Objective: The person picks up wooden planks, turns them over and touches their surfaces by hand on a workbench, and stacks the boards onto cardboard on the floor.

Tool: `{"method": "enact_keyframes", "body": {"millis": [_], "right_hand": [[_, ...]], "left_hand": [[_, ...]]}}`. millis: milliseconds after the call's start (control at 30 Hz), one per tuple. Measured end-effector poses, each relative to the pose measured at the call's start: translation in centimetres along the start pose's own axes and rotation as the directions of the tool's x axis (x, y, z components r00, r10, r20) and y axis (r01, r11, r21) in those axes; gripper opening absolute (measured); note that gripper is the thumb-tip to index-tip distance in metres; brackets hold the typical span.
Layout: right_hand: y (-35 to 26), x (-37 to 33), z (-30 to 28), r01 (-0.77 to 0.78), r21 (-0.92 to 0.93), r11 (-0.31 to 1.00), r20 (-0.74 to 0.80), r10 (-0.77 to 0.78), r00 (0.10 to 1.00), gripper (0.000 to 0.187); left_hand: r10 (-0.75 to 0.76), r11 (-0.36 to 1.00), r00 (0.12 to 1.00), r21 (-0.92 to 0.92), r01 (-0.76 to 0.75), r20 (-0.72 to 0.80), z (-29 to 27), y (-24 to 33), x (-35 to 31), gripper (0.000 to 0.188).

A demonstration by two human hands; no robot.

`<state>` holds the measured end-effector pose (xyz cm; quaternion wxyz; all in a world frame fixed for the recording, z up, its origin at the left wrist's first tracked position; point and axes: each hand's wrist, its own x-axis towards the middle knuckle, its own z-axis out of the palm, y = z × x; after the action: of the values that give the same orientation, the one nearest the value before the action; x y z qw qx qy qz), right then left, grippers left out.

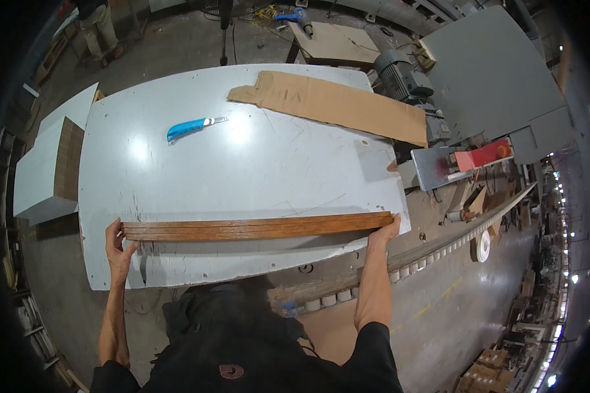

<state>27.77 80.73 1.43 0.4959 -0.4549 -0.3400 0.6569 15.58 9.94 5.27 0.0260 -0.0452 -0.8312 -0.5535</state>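
Observation:
A long brown wood-grain strip (255, 228), with fine grooves along its left part, spans the near side of a white worktable (196, 173). My left hand (118, 247) grips its left end, fingers over the far edge and thumb on the near one. At the other end, my right hand (387, 230) is closed around the strip, its fingers partly hidden. Whether the strip rests on the table or hangs just above it, I cannot tell. Beyond it lies a utility knife (193, 127) with a blue handle, its blade pointing right.
A torn cardboard piece (341, 105) lies along the table's far right. White panels (46, 170) are stacked at the left. Behind stand a smaller table (331, 42) with a blue power tool (303, 21) and a grey machine (485, 72). A roller conveyor (413, 265) runs at the right.

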Motion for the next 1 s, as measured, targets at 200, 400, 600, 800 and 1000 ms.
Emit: {"method": "enact_keyframes", "body": {"millis": [200, 400, 600, 800, 1000], "right_hand": [[-0.1, 0.5, -0.1, -0.035, -0.052, 0.998, 0.079, 0.039, 0.996, 0.027], [0.8, 1.9, 1.1, 0.457, -0.69, 0.561, 0.402, -0.228, 0.887, 0.05], [0.9, 0.1, 5.7, 0.391, -0.913, 0.118, 0.379, -0.114, 0.918, 0.049], [-2.0, 5.7, 3.2, 0.476, -0.58, 0.661, 0.308, -0.363, 0.88, 0.043], [-2.8, 6.2, 3.2, 0.374, -0.535, 0.758, 0.239, -0.288, 0.927, 0.038]], "left_hand": [[0.026, 0.997, 0.996, -0.07, -0.021, 0.08, -1.2, -0.3, 0.6, 0.074], [-0.214, 0.971, 0.964, -0.069, 0.227, 0.161, 0.6, 0.1, 3.2, 0.069], [-0.33, 0.944, 0.933, 0.047, 0.327, 0.141, -1.4, -0.6, 4.3, 0.08], [-0.439, 0.844, 0.878, 0.422, 0.33, 0.191, -0.9, -1.3, 7.6, 0.068], [-0.084, 0.822, 0.992, 0.556, 0.122, -0.095, -5.1, -8.2, 7.2, 0.052]]}}
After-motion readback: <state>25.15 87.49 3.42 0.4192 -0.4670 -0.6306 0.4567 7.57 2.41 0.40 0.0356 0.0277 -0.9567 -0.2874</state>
